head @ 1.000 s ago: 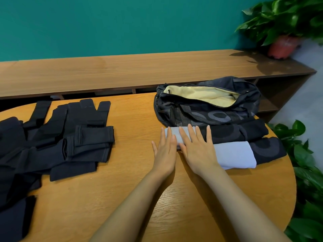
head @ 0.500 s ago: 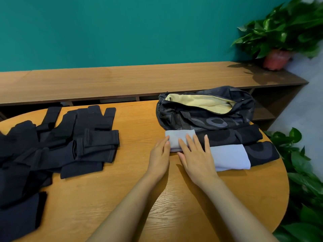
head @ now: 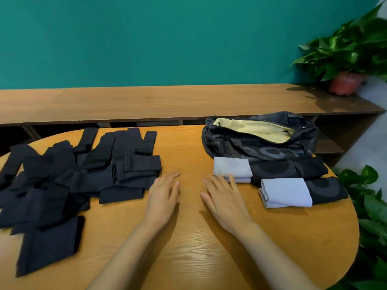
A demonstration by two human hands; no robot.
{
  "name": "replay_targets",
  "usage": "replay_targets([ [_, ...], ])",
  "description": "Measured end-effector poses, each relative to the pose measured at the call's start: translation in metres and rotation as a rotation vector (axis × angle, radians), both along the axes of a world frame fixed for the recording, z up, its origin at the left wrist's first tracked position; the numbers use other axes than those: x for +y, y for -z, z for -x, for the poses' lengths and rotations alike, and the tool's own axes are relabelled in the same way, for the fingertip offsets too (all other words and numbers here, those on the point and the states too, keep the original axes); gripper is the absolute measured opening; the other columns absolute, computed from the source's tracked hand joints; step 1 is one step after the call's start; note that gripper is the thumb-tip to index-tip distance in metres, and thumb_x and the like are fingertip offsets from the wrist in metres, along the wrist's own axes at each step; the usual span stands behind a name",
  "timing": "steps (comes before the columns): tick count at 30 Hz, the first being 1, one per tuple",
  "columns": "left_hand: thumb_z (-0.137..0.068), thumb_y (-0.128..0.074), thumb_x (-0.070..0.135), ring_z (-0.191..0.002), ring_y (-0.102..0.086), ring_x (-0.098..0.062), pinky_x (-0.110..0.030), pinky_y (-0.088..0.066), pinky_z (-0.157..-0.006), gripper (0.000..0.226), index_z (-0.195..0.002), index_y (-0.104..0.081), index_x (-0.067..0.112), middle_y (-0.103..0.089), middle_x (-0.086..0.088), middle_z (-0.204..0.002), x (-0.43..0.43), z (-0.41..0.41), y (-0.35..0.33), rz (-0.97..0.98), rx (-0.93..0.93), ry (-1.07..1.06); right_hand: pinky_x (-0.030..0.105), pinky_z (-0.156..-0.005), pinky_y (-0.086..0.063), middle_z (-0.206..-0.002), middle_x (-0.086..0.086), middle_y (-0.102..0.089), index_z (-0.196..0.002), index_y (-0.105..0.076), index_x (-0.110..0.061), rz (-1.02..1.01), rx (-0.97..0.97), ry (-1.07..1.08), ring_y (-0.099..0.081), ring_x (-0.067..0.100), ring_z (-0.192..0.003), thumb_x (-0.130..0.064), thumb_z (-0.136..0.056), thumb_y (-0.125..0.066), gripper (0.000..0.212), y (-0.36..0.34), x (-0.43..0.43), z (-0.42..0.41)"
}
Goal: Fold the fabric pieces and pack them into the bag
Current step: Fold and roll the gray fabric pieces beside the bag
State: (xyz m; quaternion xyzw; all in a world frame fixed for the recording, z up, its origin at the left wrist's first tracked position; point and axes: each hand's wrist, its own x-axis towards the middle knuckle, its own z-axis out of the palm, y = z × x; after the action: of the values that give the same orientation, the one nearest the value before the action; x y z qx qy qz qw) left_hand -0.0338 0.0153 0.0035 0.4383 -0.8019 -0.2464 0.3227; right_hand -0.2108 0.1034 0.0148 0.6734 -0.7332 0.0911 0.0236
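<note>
Left hand: our left hand point(head: 164, 193) lay palm down at about 6 o'clock on the table point(head: 188, 248), fingers straight and close together, holding nothing. We could not tell whether it touched the wood.
Right hand: our right hand point(head: 225, 195) was just beside it toward 3 o'clock, palm down, fingers spread wide and empty, with one fingertip at the near edge of a folded piece.
Unfolded fabric: a dark pile point(head: 62, 181) of navy-black strips and flaps sprawled at 9 o'clock, overlapping loosely, its edge just beside the left hand.
Far folded piece: a pale grey fold point(head: 232, 169) sat at 1 o'clock, touching a dark ring-patterned fold point(head: 289, 169) at its 3 o'clock side.
Near folded piece: a second pale grey fold point(head: 285, 192) lay at 3 o'clock, end to end with another dark ringed fold point(head: 326, 190).
Bag: the bag point(head: 259, 147), dark with grey rings, slumped at 1 o'clock behind the folds, its mouth open on a pale yellow lining.
Background: a wooden bench point(head: 146, 101) ran along a teal wall, with a potted plant point(head: 351, 59) at its 3 o'clock end.
</note>
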Motion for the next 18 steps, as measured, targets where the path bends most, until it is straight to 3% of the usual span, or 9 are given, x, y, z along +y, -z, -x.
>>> replay_targets([
  [5,-0.099,-0.053,0.019,-0.128,-0.046,-0.018,-0.045,-0.039,-0.107,0.031,-0.129,-0.061,0.019,-0.057,0.001,-0.134,-0.007,-0.079,0.007,0.104,-0.079,-0.186,0.04,-0.118,0.008,-0.155,0.0,-0.036,-0.15,-0.034,-0.023,-0.026,-0.033,-0.161,-0.024,0.019,-0.146,-0.055,-0.093,0.004,0.076,0.005,-0.021,-0.055],
  [10,-0.098,-0.055,0.02,-0.139,-0.037,-0.025,-0.046,-0.028,-0.116,0.038,-0.136,-0.056,0.016,-0.047,-0.004,-0.146,-0.023,-0.111,0.005,0.169,-0.237,-0.286,0.041,-0.12,0.004,-0.159,-0.004,-0.028,-0.152,-0.03,-0.025,0.002,-0.095,-0.203,-0.016,0.017,-0.149,-0.043,-0.106,-0.024,0.05,-0.002,-0.064,-0.095],
  [18,-0.093,-0.061,0.018,-0.123,-0.054,-0.016,-0.045,-0.025,-0.116,0.033,-0.126,-0.064,0.014,-0.063,0.001,-0.126,-0.039,-0.113,0.018,0.284,-0.387,-0.288,0.045,-0.122,-0.002,-0.162,-0.005,-0.021,-0.146,-0.041,-0.024,-0.083,-0.059,-0.237,-0.009,0.016,-0.15,-0.041,-0.106,-0.027,0.045,-0.005,-0.117,-0.11],
])
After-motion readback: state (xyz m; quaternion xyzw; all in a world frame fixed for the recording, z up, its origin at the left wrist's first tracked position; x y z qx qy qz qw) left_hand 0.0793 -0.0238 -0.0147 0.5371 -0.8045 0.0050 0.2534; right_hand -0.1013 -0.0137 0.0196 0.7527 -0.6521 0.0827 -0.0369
